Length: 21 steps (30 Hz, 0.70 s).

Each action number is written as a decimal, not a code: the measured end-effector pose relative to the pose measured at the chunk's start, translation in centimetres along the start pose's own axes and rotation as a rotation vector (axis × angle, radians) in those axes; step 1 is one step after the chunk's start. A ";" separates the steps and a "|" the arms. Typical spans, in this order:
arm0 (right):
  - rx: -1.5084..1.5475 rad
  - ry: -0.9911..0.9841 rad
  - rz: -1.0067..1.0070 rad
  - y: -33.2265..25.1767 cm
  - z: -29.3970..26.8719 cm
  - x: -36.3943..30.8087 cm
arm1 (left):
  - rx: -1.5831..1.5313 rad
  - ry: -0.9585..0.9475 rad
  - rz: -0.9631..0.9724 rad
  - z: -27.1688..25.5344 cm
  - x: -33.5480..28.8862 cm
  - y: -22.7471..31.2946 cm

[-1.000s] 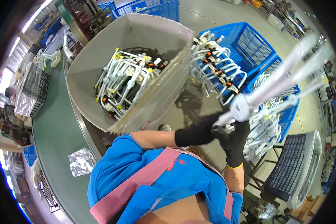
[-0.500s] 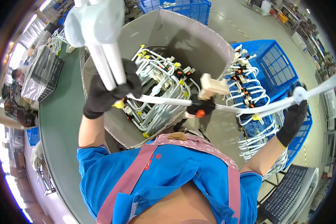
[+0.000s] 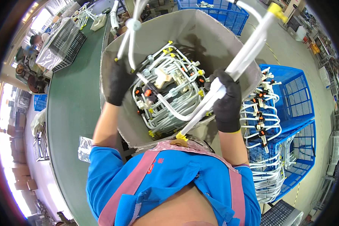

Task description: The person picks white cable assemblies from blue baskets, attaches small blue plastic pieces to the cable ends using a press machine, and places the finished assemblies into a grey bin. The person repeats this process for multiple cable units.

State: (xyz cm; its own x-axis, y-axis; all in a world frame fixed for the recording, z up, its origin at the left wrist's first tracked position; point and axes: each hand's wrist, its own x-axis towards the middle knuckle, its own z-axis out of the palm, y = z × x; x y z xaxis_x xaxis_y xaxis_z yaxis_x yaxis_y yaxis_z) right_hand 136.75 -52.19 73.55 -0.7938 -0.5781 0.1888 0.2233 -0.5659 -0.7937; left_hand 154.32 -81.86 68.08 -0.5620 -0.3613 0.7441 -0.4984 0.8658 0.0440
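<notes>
A white tube assembly (image 3: 176, 113) with yellow end caps is bent in a loop over a big grey bin (image 3: 194, 26). My left hand (image 3: 120, 81), in a black glove, is closed on its tubes at the left side of the bin. My right hand (image 3: 228, 96), also gloved in black, is wrapped round the thick white tubes on the right, which slant up to a yellow cap (image 3: 277, 12). A black and orange fitting (image 3: 150, 94) hangs on the assembly near my left hand. Inside the bin, below my hands, lies a pile of similar white tubes (image 3: 165, 118).
Blue crates (image 3: 295, 88) with more white tube assemblies (image 3: 267, 169) stand on the right. A green worktop (image 3: 73, 101) runs along the left, bearing a dark crate (image 3: 69, 51) wrapped in plastic. Another blue crate (image 3: 218, 13) is behind the bin. A person (image 3: 37, 39) is far left.
My right hand has come in from the far right to above the bin's right side. The tubes stretched between my hands now sag in a bend. The view has shifted.
</notes>
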 end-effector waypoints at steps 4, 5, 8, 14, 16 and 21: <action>-0.188 0.011 0.059 2.3 0.6 1.8 | -0.576 -0.628 -0.263 9.3 -8.6 0.1; -0.159 0.016 0.096 2.6 0.5 1.9 | -0.726 -0.751 -0.358 10.5 -10.2 -0.1; -0.079 0.007 0.143 3.6 0.3 2.3 | -1.062 -0.920 -0.597 13.0 -14.1 1.2; 0.015 0.112 0.082 7.0 -0.2 3.3 | -1.471 -0.550 -1.098 12.6 -13.7 0.3; 0.032 0.076 0.098 9.0 -0.9 4.1 | -1.212 -0.504 -1.117 12.1 -12.5 -1.2; -0.192 0.055 0.173 14.6 -2.6 5.1 | -1.130 -0.396 -1.195 11.5 -12.3 -5.0</action>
State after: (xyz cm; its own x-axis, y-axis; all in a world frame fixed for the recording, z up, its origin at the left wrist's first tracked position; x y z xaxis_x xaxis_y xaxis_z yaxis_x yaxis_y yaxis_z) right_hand 134.49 -61.93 61.41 -0.7837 -0.6210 0.0136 0.2510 -0.3366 -0.9076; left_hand 156.17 -85.75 51.04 -0.4537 -0.8557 -0.2487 -0.1478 -0.2029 0.9680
